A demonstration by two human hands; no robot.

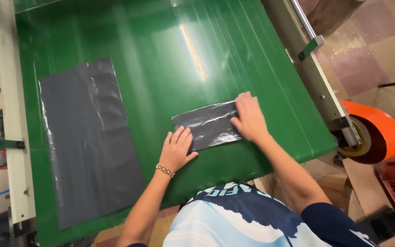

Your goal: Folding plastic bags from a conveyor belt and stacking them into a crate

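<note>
Nearest the camera, the left hand (177,151), a beaded bracelet (165,171) on its wrist, lies flat with fingers spread, palm pressing down on the near left corner of a small folded dark grey plastic bag (209,124). No pinch there, the grip is open and simply weighting the film. Just beyond it and to the right, the right hand (248,116) is flat too, fingers together over the bag's right end, holding nothing closed, only pinning it. So the folded bag sits between the two palms, flat on the glossy green surface (161,55), close to its near edge.

Here is the risk as I judge it: the film is slick and so is the green surface, so if either palm lifts or slides unevenly the fold could spring open or skew. Trapped air under the plastic could also leave it creased, and a push toward the body could send it off the near edge.

Well off to the left of the left hand lies a larger unfolded dark grey plastic sheet (90,142), flat and untouched. Far right of the right hand, past the metal side rail (318,89), hangs an orange tape roll (376,132).
</note>
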